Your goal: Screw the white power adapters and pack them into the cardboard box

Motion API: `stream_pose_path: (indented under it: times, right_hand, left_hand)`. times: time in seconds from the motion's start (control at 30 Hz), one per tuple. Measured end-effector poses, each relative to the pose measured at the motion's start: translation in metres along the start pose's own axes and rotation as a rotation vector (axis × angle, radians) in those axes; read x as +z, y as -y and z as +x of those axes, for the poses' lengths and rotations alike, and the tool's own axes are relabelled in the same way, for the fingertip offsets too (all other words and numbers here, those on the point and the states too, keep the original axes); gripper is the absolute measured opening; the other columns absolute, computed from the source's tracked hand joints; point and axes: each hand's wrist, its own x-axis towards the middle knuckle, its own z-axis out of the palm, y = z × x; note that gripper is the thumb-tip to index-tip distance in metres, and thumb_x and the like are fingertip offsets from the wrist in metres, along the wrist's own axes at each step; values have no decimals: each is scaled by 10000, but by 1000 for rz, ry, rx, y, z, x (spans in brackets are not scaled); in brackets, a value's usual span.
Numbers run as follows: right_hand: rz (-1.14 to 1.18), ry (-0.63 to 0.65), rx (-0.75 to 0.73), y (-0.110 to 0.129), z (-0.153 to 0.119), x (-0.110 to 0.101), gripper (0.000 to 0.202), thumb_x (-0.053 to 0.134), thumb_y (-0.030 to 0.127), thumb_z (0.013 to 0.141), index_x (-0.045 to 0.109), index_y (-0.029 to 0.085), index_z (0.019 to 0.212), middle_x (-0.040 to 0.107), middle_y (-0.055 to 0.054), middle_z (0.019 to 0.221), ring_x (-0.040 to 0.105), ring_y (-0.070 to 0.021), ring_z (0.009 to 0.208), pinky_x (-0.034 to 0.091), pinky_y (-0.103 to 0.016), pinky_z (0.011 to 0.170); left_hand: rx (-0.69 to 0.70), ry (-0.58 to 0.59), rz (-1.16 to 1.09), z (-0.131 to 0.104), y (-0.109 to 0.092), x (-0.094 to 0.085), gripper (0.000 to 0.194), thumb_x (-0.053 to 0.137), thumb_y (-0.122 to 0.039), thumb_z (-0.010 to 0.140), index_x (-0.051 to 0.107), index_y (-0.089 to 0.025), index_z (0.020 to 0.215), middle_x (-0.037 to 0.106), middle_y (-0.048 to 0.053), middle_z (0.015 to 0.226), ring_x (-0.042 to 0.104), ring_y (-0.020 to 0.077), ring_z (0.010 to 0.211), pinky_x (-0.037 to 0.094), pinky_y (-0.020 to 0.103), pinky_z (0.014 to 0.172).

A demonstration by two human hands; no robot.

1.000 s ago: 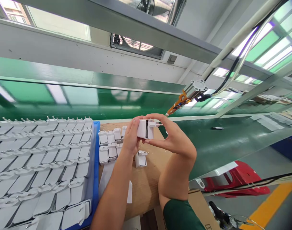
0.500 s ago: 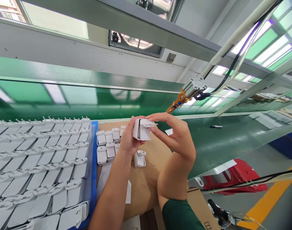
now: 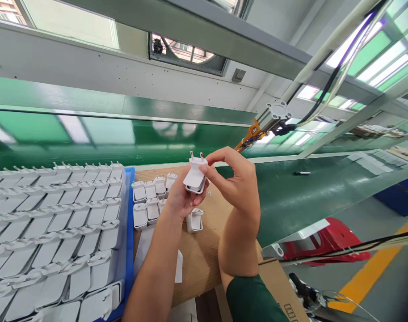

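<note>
From where I stand, the white plug adapter [image 3: 195, 175] is up in the person's two hands, over the wooden worktop [image 3: 204, 257], its pair of metal prongs pointing to twelve o'clock. A thin dark line shows at its lower edge, between the flat face and the body. The left hand [image 3: 181, 197] is wrapped round it from nine o'clock and underneath, gripping it. The right hand [image 3: 235, 176] comes in from three o'clock, thumb and forefinger pinching the edge near the prongs.

Directly at six o'clock from the held piece, a lone adapter [image 3: 194, 221] rests on the worktop. A small group of adapters [image 3: 150, 191] is lined up in two rows, close by, between eight and nine o'clock. Just past them, the same way, comes a blue tray [image 3: 130, 223] packed with rows of more adapters [image 3: 65, 223], prongs uppermost. A white sheet [image 3: 178, 268] lies between six and seven o'clock, partly under the left forearm.

Out at two o'clock an orange tool [image 3: 249, 136] hangs slantwise. At three o'clock a marker [image 3: 302, 173] lies on the green surface [image 3: 284, 197], and toward four o'clock is a red stool [image 3: 334, 241]
</note>
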Motion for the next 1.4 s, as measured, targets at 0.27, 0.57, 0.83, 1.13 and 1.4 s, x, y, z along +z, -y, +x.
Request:
stream_pose_path:
  times: [0.27, 0.57, 0.83, 1.13, 1.4]
  right_hand:
    - [89, 186, 100, -12, -2, -12, 140, 584, 277, 925, 625, 245, 1055, 691, -16, 1036, 660, -161, 965, 553, -342, 892]
    - [133, 444, 79, -28, 0, -5, 752, 784, 337, 763, 379, 298, 1395, 603, -75, 1318, 593, -233, 1220, 545, -401, 976]
    - [-105, 511, 320, -58, -1, -12, 817, 799, 380, 724, 363, 276, 1406, 643, -65, 1188, 628, -261, 1105, 491, -450, 1004]
    - [-348, 831, 405, -106, 2, 41, 797, 779, 246, 686, 401, 238, 1388, 630, -94, 1198, 587, -275, 1137, 449, -402, 979]
    - [-443, 929, 404, -122, -5, 59, 702, 805, 210, 627, 539, 206, 1277, 630, -122, 1253, 527, -328, 1258, 336, -509, 1112]
  left_hand:
    - [146, -193, -45, 4, 4, 0, 369, 601, -527, 878, 592, -163, 820, 543, -33, 547, 450, 65, 352, 302, 173, 328]
    - [234, -420, 82, 13, 12, -7, 347, 535, -498, 938, 658, -175, 966, 666, 31, 809, 616, 123, 657, 431, 213, 537]
    - [764, -701, 234, 10, 4, -17, 284, 450, -435, 967, 631, -235, 1055, 666, 54, 1112, 575, 184, 1109, 422, 300, 905]
    - [736, -709, 9, 10, -3, -21, 213, 505, -380, 908, 618, -218, 988, 662, 54, 1010, 608, 166, 970, 409, 282, 824]
    - [751, -712, -20, 12, -5, -25, 186, 533, -340, 886, 620, -206, 982, 663, 50, 976, 604, 152, 922, 406, 266, 792]
